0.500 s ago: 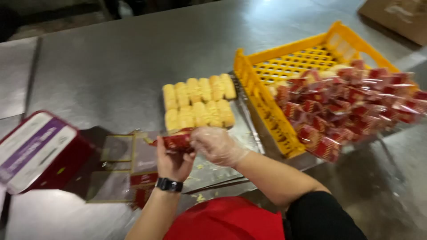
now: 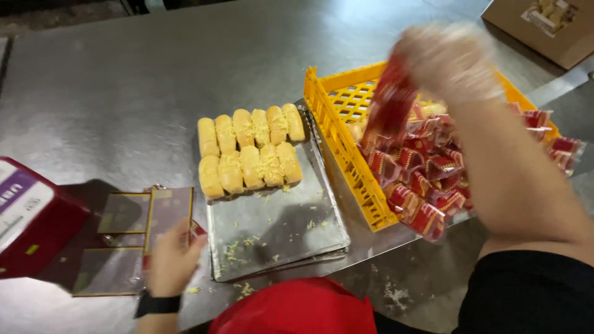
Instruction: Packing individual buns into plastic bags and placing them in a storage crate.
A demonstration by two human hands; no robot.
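Brushed grey steel tabletop (image 2: 124, 80) fills our view, and we place everything from the flat silver metal baking tray (image 2: 291, 229) at its middle. To the tray's right stands a yellow slotted plastic crate (image 2: 346, 117) heaped with red-and-gold wrapped packets (image 2: 421, 179). Above that crate our gloved right hand (image 2: 451, 59), blurred, is closed around one red wrapped packet (image 2: 390, 105), which hangs down toward the heap. On the tray's far half lie two rows of golden bread rolls topped with grated cheese (image 2: 250, 151). To the tray's left our bare left hand (image 2: 170, 260), a black watch (image 2: 158, 304) at its wrist, rests on a stack of flat red-and-gold empty wrappers (image 2: 167, 213); we cannot tell how tightly its fingers close. Further left sits a red box (image 2: 31, 222).
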